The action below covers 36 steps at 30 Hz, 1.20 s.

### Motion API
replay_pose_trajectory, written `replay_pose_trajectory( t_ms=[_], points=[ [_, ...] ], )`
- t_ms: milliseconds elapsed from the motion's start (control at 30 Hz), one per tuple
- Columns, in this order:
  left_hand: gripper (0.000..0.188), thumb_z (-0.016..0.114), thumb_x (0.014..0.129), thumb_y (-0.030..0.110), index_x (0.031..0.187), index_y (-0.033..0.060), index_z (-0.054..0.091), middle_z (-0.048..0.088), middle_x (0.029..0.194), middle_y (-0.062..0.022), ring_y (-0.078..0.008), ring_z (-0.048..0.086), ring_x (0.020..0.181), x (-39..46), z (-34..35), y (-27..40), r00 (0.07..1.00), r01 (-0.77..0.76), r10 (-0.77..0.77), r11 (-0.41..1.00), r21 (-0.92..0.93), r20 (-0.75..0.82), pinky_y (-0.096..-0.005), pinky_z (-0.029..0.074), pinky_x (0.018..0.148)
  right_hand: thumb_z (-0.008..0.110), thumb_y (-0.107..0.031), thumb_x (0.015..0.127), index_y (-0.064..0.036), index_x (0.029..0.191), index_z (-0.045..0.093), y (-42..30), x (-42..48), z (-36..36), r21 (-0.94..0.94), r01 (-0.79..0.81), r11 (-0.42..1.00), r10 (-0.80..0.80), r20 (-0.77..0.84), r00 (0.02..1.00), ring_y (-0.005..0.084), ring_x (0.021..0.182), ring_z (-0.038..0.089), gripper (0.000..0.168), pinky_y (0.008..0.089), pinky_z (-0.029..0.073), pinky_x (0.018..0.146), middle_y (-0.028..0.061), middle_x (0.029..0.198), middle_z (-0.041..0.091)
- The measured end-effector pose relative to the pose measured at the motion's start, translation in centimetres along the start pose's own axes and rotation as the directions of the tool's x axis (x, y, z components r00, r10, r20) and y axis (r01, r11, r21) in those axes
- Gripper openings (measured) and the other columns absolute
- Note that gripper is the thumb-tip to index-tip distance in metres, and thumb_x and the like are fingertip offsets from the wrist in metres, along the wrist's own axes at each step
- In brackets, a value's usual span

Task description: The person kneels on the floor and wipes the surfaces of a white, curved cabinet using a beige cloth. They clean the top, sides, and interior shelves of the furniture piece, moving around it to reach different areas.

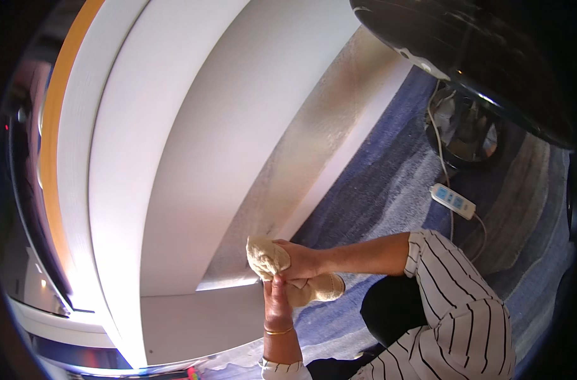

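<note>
A cream-coloured cloth (268, 256) is bunched up in front of a white furniture panel, low in the view. My right hand (300, 261) reaches in from the right and grips its middle. Below it, my left hand (277, 295), with a thin gold-coloured bracelet at the wrist, pinches the cloth close to the right hand. One bunched end sticks out above the hands, and the other end extends to the right beneath my right wrist. The fingers partly hide the cloth's middle.
The white furniture front (212, 156) curves across the left and centre. A blue and grey patterned rug (364, 190) covers the floor at right. On it lie a white power strip (453, 201) with its cord and a dark round bin (464, 128). A glossy black surface (464, 57) overhangs the upper right.
</note>
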<state>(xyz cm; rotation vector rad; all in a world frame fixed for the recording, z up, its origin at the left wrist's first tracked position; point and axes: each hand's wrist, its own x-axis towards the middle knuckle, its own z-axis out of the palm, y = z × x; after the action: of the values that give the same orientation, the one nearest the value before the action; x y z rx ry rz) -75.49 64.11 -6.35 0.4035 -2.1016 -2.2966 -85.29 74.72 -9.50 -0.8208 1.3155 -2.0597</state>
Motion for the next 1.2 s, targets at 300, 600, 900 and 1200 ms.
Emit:
replay_pose_trajectory(
  t_ms=[300, 600, 900, 1200],
  points=[
    [0.072, 0.072, 0.07, 0.017, 0.13, 0.0003, 0.035, 0.046, 0.126, -0.0204, -0.0337, 0.047, 0.113, -3.9, -0.6, 12.3, 0.925, -0.25, 0.336, 0.179, 0.952, 0.179, -0.0412, 0.039, 0.093, 0.07, -0.01, 0.072, -0.002, 0.118, 0.043, -8.0, 1.1, -2.1, 0.264, -0.254, 0.931, 0.271, -0.029, 0.962, 0.018, 0.092, 0.058, 0.054, 0.0335, 0.053, 0.079, 0.0135, 0.102, 0.056],
    [0.075, 0.055, 0.081, 0.051, 0.136, 0.0097, 0.025, 0.031, 0.136, -0.0167, -0.035, 0.034, 0.125, -14.8, -2.5, 20.1, 0.166, 0.463, 0.805, -0.574, 0.676, 0.57, -0.055, 0.036, 0.096, 0.056, 0.007, 0.075, -0.003, 0.128, 0.031, -7.5, 4.4, -7.9, -0.081, 0.58, 0.811, -0.519, -0.559, 0.647, 0.0203, 0.092, 0.058, 0.06, 0.028, 0.057, 0.069, 0.0142, 0.108, 0.049],
    [0.105, 0.07, 0.061, 0.049, 0.141, 0.0149, 0.011, 0.023, 0.141, -0.0163, -0.0372, 0.027, 0.128, -19.3, -7.2, 18.7, 0.383, 0.523, 0.908, -0.365, 0.77, 0.171, -0.0583, 0.025, 0.101, 0.069, -0.001, 0.065, -0.002, 0.107, 0.052, -14.9, 7.5, -11.0, -0.878, 0.415, 0.238, -0.966, -0.259, 0.005, 0.032, 0.103, 0.05, 0.045, 0.0388, 0.046, 0.088, 0.0162, 0.113, 0.045],
    [0.102, 0.067, 0.058, 0.041, 0.141, 0.013, 0.015, 0.025, 0.141, -0.0174, -0.038, 0.027, 0.129, -20.7, -6.3, 16.8, 0.263, 0.469, 0.936, -0.336, 0.817, 0.234, -0.0554, 0.025, 0.103, 0.07, -0.022, 0.064, -0.016, 0.094, 0.062, -14.6, 7.2, -9.8, -0.994, 0.098, -0.038, -0.987, 0.053, 0.153, 0.0231, 0.107, 0.042, 0.032, 0.0413, 0.037, 0.083, 0.0029, 0.11, 0.049]
  ],
)
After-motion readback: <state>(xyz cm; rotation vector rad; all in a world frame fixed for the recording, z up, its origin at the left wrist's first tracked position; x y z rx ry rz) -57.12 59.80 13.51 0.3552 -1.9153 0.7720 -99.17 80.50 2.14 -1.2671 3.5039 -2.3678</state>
